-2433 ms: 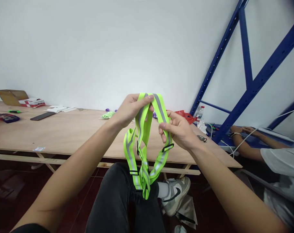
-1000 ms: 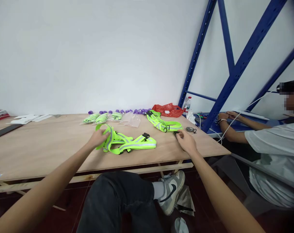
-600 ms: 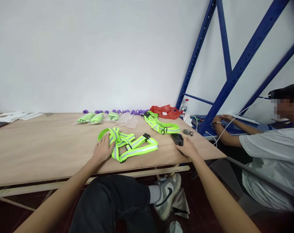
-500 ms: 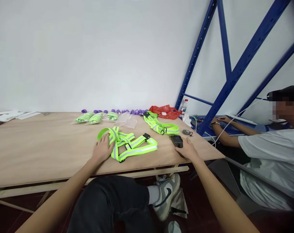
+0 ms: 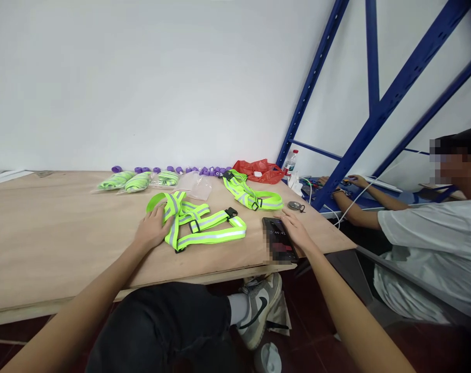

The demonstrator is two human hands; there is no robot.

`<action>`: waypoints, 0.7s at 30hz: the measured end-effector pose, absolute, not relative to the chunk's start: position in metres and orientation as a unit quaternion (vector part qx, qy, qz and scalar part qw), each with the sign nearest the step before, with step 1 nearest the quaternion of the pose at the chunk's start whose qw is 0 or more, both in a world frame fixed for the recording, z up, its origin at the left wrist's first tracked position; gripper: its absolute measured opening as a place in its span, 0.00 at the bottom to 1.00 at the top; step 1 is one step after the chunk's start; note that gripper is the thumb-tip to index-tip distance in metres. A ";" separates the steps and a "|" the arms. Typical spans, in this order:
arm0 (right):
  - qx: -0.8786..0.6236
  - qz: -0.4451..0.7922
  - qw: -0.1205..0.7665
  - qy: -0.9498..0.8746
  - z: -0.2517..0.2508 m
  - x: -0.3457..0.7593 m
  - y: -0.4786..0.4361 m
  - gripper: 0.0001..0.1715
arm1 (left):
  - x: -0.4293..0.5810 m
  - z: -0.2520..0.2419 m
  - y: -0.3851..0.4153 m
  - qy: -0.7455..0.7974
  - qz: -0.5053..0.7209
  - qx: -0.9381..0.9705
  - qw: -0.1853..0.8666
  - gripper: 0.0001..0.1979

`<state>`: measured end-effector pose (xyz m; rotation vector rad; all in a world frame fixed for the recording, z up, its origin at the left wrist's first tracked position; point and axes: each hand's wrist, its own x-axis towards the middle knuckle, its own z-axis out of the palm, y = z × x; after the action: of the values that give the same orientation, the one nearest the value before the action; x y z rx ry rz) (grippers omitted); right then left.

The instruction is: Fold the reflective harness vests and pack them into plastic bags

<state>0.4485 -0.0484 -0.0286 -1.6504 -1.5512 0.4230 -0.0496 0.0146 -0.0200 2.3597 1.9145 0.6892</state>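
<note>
A neon yellow-green reflective vest of straps (image 5: 208,237), with grey reflective stripes and black buckles, lies loosely spread on the wooden table. My left hand (image 5: 153,228) rests on its left end, fingers loosely extended over the strap and thumb apart. To the right, a black phone (image 5: 280,241) lies flat near the table's front edge, its screen lit with timer digits. My right hand (image 5: 296,228) is at the phone's right edge, fingers stretched out and not wrapped around it. A second reflective vest (image 5: 254,197) lies farther back, unbagged.
Bagged reflective vests (image 5: 138,182), an empty clear bag (image 5: 196,185) and several purple rolls (image 5: 208,171) line the back. A red plastic bag (image 5: 258,171), bottle (image 5: 290,162) and round metal object (image 5: 295,205) are at right. A co-worker (image 5: 422,238) sits beyond the blue rack (image 5: 375,116).
The phone, gripped and tilted up in my right hand before, now lies flat on the table, with that hand loosened at its side. My left hand stays on the vest. The view has shifted slightly.
</note>
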 end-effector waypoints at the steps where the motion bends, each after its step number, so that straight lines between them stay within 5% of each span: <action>1: -0.652 0.171 0.408 -0.616 -0.031 0.449 -0.046 0.37 | -0.049 -0.020 0.016 0.614 0.223 0.757 0.014 0.32; 21: -0.633 0.192 0.505 -0.555 -0.037 0.448 -0.061 0.35 | -0.049 -0.015 0.047 0.613 0.255 0.746 0.057 0.35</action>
<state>0.4480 -0.0606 -0.0371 -1.5273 -1.3396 0.4634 -0.0492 0.0468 -0.0151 2.2622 1.8581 0.7725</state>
